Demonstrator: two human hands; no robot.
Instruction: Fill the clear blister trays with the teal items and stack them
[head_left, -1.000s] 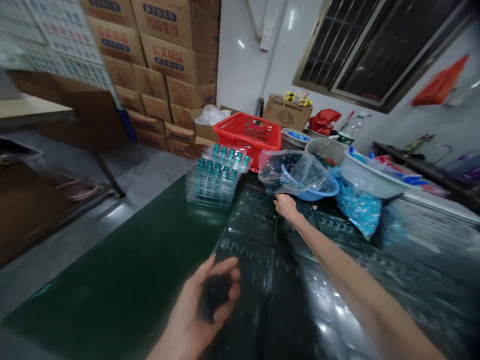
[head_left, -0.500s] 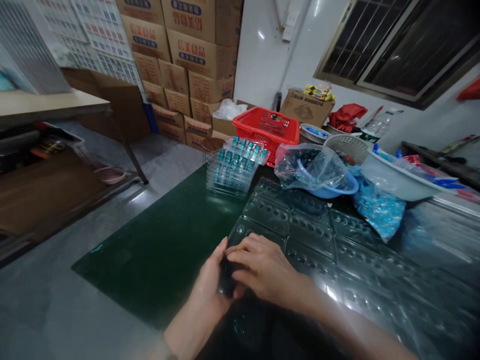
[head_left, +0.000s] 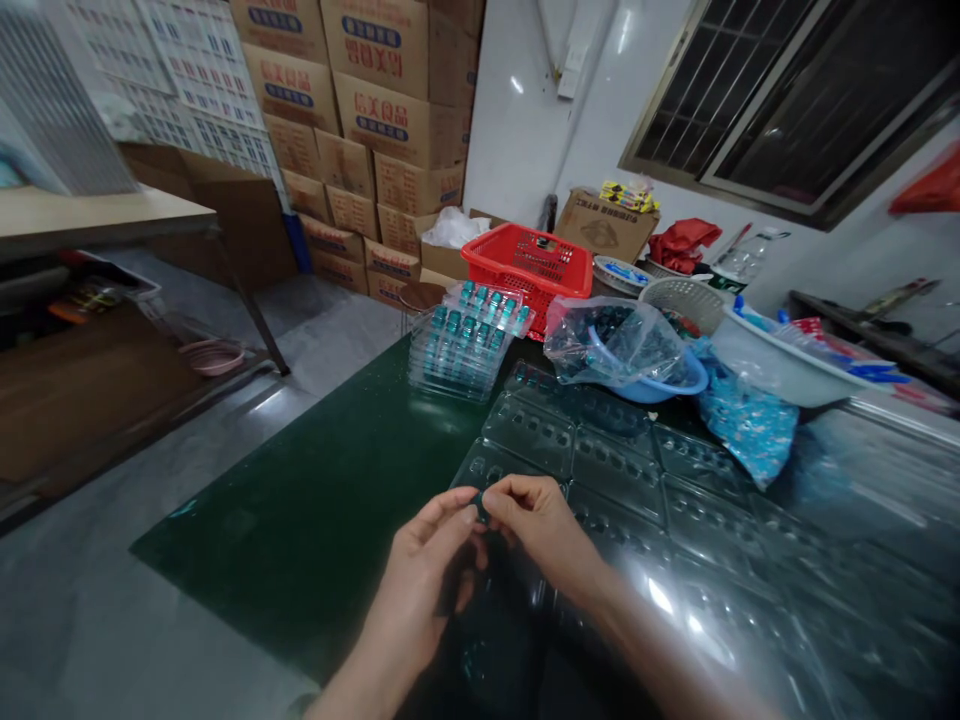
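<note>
My left hand (head_left: pixel 431 555) and my right hand (head_left: pixel 536 520) meet over the near part of the table, fingertips pinched together. Between them is a small dark teal piece (head_left: pixel 482 507), mostly covered by the fingers; its exact kind is unclear. Clear plastic blister trays (head_left: pixel 619 470) lie in rows under and to the right of my right hand. Farther back, a stack of clear trays (head_left: pixel 457 345) holds several teal capped pieces. Another teal bit (head_left: pixel 474 660) shows dimly below my hands.
A red basket (head_left: pixel 529 265) stands behind the stack. To its right are a blue basin (head_left: pixel 660 385) with a plastic bag, a bag of blue pieces (head_left: pixel 754 420) and a pale basin (head_left: pixel 795 355). The green tabletop (head_left: pixel 300 500) ends at the left; cardboard boxes (head_left: pixel 405 120) are piled behind.
My hands have shifted from a closed, overlapping hold to fingertip pinches facing each other, and the teal piece now shows between them. The view has tilted slightly.
</note>
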